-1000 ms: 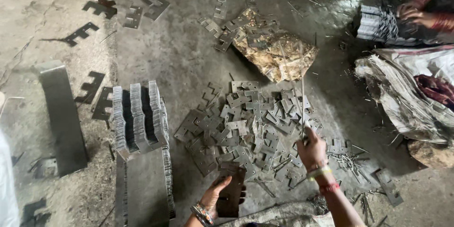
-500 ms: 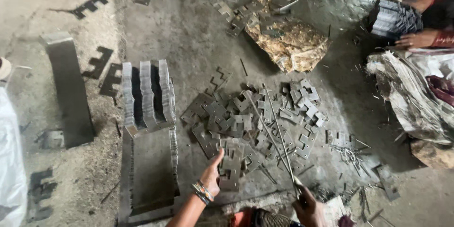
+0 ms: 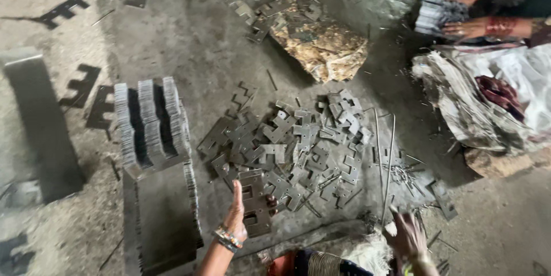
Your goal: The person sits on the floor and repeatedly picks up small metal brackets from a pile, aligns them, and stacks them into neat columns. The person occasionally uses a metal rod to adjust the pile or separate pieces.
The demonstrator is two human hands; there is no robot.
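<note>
Head view, looking down on a grey concrete floor. No printed label or sign can be made out. A crumpled brown-and-gold wrapper [image 3: 324, 46] lies at upper centre, roughly rectangular, with a few loose plates on its near edge. A pale, creased sack [image 3: 488, 98] is spread at the right edge, with a dark red cloth [image 3: 499, 92] lying on it.

The left hand [image 3: 238, 215] is seen at lower centre, thumb raised and fingers curled around a small stack of notched metal plates [image 3: 255, 204]; the stack is gripped at its left side. The stack rests at the near edge of the loose pile of plates [image 3: 298, 149], touching it. Its long axis runs roughly away from the person, tilted slightly to the right, with the notches facing right.

The right hand [image 3: 407, 236] is blurred at lower right, fingers spread, near a thin metal rod [image 3: 389, 167] that lies lengthwise away from the person. Whether anything is held cannot be told.

A bundled upright stack of plates [image 3: 150, 121] stands left of the pile, set on the far end of a long flat stacked bundle [image 3: 160, 218]. A grey metal bar [image 3: 40, 121] lies well to the left.

At upper right, another person's two hands [image 3: 468, 20] rest on a separate bundle of plates [image 3: 436, 14].
</note>
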